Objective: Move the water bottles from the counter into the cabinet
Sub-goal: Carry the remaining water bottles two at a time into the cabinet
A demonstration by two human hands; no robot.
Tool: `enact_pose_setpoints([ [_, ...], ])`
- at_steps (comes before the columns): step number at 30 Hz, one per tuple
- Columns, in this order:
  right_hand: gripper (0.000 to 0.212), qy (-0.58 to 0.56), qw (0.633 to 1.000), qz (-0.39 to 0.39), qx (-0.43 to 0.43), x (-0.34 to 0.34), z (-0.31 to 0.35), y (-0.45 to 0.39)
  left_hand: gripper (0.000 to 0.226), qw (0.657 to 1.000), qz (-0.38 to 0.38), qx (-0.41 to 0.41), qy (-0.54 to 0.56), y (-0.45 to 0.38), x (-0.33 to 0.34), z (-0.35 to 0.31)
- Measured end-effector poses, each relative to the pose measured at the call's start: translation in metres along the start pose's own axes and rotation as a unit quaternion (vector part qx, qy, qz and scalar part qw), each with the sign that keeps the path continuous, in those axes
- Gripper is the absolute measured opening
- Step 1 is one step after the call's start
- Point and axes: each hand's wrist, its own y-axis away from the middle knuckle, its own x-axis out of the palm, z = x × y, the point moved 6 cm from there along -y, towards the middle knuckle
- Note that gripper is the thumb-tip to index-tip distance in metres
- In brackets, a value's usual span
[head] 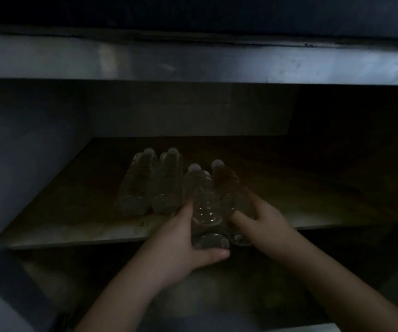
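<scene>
The view is dark. Several clear water bottles with white caps lie on the wooden cabinet shelf point(78, 212), caps pointing to the back. Two bottles point(145, 183) lie side by side at the left, untouched. My left hand point(181, 245) grips the base of a nearer bottle point(204, 207), thumb under its bottom at the shelf's front edge. My right hand point(267, 224) holds another bottle point(226, 185) just to the right of it, fingers on its lower body. The two held bottles touch each other.
A metal counter edge point(193, 61) runs across above the shelf opening. The cabinet's left wall point(25, 152) stands close to the left bottles. The right part of the shelf point(324, 188) is dark. A lower compartment point(97, 279) lies under the shelf.
</scene>
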Motion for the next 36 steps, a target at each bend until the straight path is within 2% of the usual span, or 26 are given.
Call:
enact_pose_setpoints([
  [2, 0.048, 0.048, 0.998, 0.043, -0.015, -0.003, -0.002, 0.008, 0.102, 0.995, -0.052, 0.013, -0.09, 0.0, -0.008, -0.002],
  [5, 0.082, 0.186, 0.98, 0.072, -0.023, -0.013, -0.006, 0.014, 0.092, 0.975, -0.122, 0.036, -0.181, -0.002, -0.014, -0.006],
  [7, 0.088, 0.256, 0.963, 0.078, -0.04, -0.018, -0.002, 0.015, 0.085, 0.961, -0.162, 0.056, -0.219, -0.003, -0.015, -0.007],
  [10, 0.086, 0.29, 0.953, 0.056, -0.071, -0.017, 0.004, 0.016, 0.072, 0.934, -0.234, 0.082, -0.257, -0.005, -0.015, -0.006],
  [16, 0.081, 0.26, 0.96, -0.037, -0.095, -0.011, 0.005, 0.01, 0.054, 0.893, -0.323, 0.092, -0.299, -0.011, -0.01, -0.003],
  [19, 0.07, 0.295, 0.941, -0.119, -0.118, -0.005, 0.006, 0.009, 0.05, 0.886, -0.34, 0.101, -0.297, -0.016, -0.009, -0.002],
  [23, 0.062, 0.302, 0.929, -0.168, -0.131, 0.006, 0.004, 0.0, 0.05, 0.885, -0.342, 0.097, -0.302, -0.026, -0.007, -0.002],
  [27, 0.064, 0.288, 0.934, -0.169, -0.125, 0.009, -0.007, -0.019, 0.048, 0.889, -0.344, 0.084, -0.289, -0.034, -0.007, 0.001],
  [32, 0.069, 0.247, 0.964, -0.103, -0.005, 0.016, -0.029, -0.047, 0.047, 0.882, -0.359, 0.085, -0.294, -0.038, -0.006, 0.0],
  [36, 0.076, 0.272, 0.953, -0.126, -0.045, 0.019, -0.028, -0.047, 0.045, 0.881, -0.358, 0.079, -0.298, -0.04, -0.008, -0.001],
])
